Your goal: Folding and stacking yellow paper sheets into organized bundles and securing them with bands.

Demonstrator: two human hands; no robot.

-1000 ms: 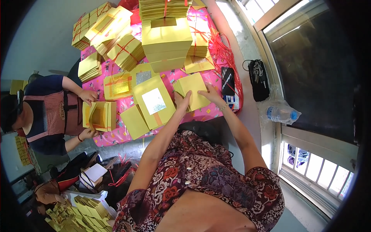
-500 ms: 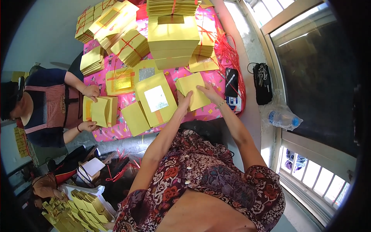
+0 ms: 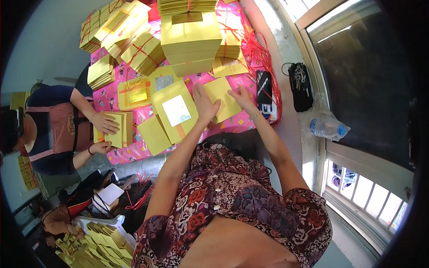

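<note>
A folded yellow paper (image 3: 223, 96) lies on the pink patterned table cover in front of me. My left hand (image 3: 205, 105) rests along its left edge, fingers stretched out and thumb reaching over the paper. At the right edge, my right hand (image 3: 243, 99) has its thumb on the sheet and its fingers apart. Just left of my left hand is a yellow paper with a silver square (image 3: 176, 110), overlapping a plain yellow paper (image 3: 154, 136). A sheet with a gold square (image 3: 135, 94) lies farther left.
Tall yellow paper stacks (image 3: 191, 44) and tied bundles (image 3: 143, 52) fill the far side. Red ribbons (image 3: 268, 67) hang along the right edge by a black phone (image 3: 264, 87). A co-worker's hands (image 3: 105, 123) press yellow papers at left. A bagged bottle (image 3: 328, 128) stands by the window.
My left hand has gone from gripping the paper's edge to lying with fingers extended beside it. My right fingers have spread. The co-worker's upper hand now lies flat on their papers.
</note>
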